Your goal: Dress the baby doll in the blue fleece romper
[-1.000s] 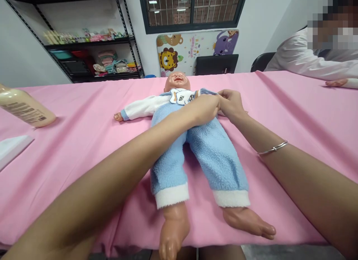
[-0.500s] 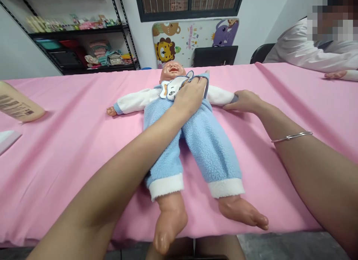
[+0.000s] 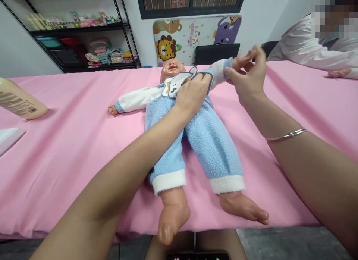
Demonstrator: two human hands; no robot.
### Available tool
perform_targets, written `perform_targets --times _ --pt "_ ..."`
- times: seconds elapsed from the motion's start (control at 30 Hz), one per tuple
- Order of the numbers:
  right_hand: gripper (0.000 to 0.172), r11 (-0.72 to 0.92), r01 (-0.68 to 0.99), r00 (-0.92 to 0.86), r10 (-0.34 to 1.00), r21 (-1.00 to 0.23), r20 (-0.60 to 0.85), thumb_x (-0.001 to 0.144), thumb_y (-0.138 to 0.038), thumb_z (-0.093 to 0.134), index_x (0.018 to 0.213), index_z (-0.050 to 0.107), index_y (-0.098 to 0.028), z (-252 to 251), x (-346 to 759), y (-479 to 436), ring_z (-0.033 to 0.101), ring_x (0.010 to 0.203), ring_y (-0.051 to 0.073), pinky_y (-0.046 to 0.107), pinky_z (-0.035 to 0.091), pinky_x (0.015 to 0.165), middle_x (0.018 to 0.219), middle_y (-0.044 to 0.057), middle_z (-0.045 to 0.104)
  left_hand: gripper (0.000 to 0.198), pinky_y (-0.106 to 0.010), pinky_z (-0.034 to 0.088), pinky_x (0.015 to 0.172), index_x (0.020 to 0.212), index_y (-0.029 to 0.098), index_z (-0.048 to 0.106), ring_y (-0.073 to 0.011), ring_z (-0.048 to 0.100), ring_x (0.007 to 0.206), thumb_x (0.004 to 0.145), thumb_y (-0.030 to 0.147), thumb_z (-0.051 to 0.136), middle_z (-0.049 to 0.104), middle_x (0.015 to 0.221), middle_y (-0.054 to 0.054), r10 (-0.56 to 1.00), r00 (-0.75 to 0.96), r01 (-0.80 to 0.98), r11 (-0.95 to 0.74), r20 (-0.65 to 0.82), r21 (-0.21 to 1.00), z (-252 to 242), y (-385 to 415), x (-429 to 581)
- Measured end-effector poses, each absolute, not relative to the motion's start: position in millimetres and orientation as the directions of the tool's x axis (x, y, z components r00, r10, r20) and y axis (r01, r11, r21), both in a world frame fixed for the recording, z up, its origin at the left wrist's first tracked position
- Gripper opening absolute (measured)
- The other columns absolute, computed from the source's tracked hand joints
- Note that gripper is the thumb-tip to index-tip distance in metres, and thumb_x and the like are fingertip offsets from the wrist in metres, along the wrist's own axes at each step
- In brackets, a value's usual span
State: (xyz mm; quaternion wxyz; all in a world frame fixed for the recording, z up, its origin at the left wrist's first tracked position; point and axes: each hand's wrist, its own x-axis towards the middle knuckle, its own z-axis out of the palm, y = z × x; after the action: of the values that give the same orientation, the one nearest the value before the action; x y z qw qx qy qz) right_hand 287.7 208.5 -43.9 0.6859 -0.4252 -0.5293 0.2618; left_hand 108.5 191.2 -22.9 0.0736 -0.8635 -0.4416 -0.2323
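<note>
On my feed, a pink-draped worktop (image 3: 69, 140) spans a room with a white wall (image 3: 16, 47), a stocked black metal shelf (image 3: 84, 47) at the back left. A dark-framed window (image 3: 190, 2) sits above an animal-print mat (image 3: 192, 36) and a black chair (image 3: 216, 53); grey floor (image 3: 279, 245) shows below.

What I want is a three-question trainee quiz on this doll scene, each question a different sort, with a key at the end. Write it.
1. True or false: the doll lies face down on the pink cloth.
2. Pick one. The right hand grips: A) a bare foot; B) the doll's raised sleeved arm; C) the bottle.
3. Fill in: the left hand lies on the doll's ____.
Key: 1 false, it lies face up; 2 B; 3 chest.
</note>
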Motion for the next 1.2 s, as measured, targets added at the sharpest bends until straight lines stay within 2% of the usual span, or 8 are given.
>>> perform_targets --times 0.23,0.33,0.4,0.6,0.73,0.93,1.07,1.2 --pt "0.051 0.510 0.336 0.030 0.835 -0.792 0.550 0.064 0.001 0.068 0.104 0.066 -0.031 -39.0 256.7 204.7 0.050 0.126 0.022 0.041 0.038 0.115 0.117 -0.007 0.065 0.057 -0.034 0.032 0.115 0.151 0.009 0.032 -0.0241 0.039 0.138 0.096 0.004 0.016 0.047 0.144 -0.014 0.655 0.467 0.818 -0.576 0.594 -0.008 -18.2 187.5 110.7" --pt "0.035 0.502 0.302 -0.105 0.862 -0.810 0.495 0.062 0.006 0.065 0.081 0.069 -0.024 -31.8 249.0 196.7 0.058 0.111 0.022 0.037 0.041 0.111 0.080 -0.003 0.066 0.057 -0.035 0.027 0.119 0.150 0.008 0.033 -0.0239 0.035 0.140 0.095 0.003 0.018 0.047 0.145 -0.013 0.662 0.482 0.809 -0.587 0.575 -0.002 -17.6 189.0 111.5" --pt "0.033 0.493 0.215 -0.162 0.869 -0.843 0.467 0.063 0.007 0.059 0.079 0.069 -0.019 -25.8 244.4 189.6 0.060 0.097 0.020 0.036 0.046 0.104 0.075 -0.001 0.063 0.058 -0.038 0.029 0.118 0.150 0.013 0.034 -0.0250 0.040 0.136 0.094 0.004 0.023 0.046 0.147 -0.010 0.681 0.492 0.798 -0.602 0.542 0.033 -18.0 189.9 112.1" --pt "0.014 0.321 0.037 0.076 0.943 -0.946 0.323 0.071 -0.001 0.058 0.070 0.061 -0.015 -22.0 241.1 185.4 0.053 0.067 0.012 0.027 0.050 0.067 0.070 0.000 0.057 0.045 -0.042 0.046 0.100 0.133 0.007 0.051 -0.0326 0.054 0.117 0.095 0.007 0.027 0.056 0.130 -0.020 0.695 0.499 0.813 -0.583 0.517 -0.001 -19.4 189.7 111.6" --pt "0.013 0.311 -0.011 0.128 0.943 -0.950 0.307 0.076 -0.009 0.064 0.074 0.055 -0.018 -27.6 247.2 193.5 0.058 0.080 0.015 0.032 0.055 0.077 0.075 -0.001 0.055 0.035 -0.042 0.046 0.102 0.126 0.009 0.055 -0.0315 0.054 0.117 0.092 0.010 0.047 0.058 0.127 -0.015 0.652 0.555 0.764 -0.645 0.517 -0.007 -16.9 192.4 106.7" --pt "0.014 0.218 -0.247 0.270 0.951 -0.944 0.149 0.082 -0.010 0.051 0.072 0.047 -0.019 -34.2 249.7 196.5 0.060 0.084 0.014 0.031 0.057 0.077 0.078 0.000 0.054 0.055 -0.038 0.049 0.101 0.139 0.034 0.043 -0.0211 0.049 0.129 0.088 0.016 0.049 0.056 0.133 -0.004 0.600 0.611 0.625 -0.766 0.516 0.151 -13.9 195.4 102.6" --pt "0.007 0.189 -0.299 0.253 0.961 -0.936 0.113 0.083 -0.017 0.055 0.080 0.053 -0.023 -39.3 251.6 201.2 0.062 0.101 0.017 0.031 0.058 0.085 0.087 0.001 0.062 0.073 -0.043 0.047 0.102 0.151 0.034 0.019 -0.0226 0.043 0.134 0.087 0.024 0.052 0.053 0.137 -0.007 0.710 0.476 0.705 -0.661 0.519 0.258 -14.2 196.4 102.4" --pt "0.009 0.167 -0.306 0.260 0.962 -0.937 0.087 0.087 -0.019 0.054 0.078 0.054 -0.023 -40.7 250.4 203.4 0.063 0.091 0.015 0.026 0.057 0.078 0.085 0.002 0.061 0.072 -0.036 0.045 0.106 0.147 0.029 0.023 -0.0190 0.038 0.138 0.083 0.019 0.054 0.045 0.147 -0.004 0.664 0.508 0.649 -0.714 0.549 0.263 -15.6 197.6 101.2"
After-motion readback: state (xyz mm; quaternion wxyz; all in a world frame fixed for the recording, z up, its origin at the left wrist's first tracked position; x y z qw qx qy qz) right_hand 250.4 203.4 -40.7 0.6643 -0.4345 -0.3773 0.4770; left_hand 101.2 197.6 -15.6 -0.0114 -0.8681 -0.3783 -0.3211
